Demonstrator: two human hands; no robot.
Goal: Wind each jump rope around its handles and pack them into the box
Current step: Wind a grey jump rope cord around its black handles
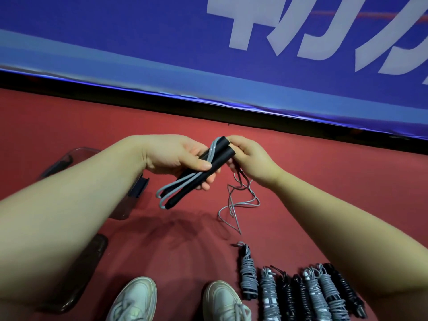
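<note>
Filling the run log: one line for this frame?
stage: winding | left hand: holds handles | right hand: pinches handle tops | rope: tail loose | wound ropes: not boxed

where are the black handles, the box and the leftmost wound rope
black handles [221, 156], head view, bare upper part
box [140, 187], head view, dark clip on its side
leftmost wound rope [249, 274], head view, middle of its grey coils

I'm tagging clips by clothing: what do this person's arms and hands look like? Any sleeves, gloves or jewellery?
Both arms are bare: the left forearm and right forearm show no sleeve up to the frame's edge. The left hand and right hand wear no gloves, and no ring, watch or bracelet shows.
</note>
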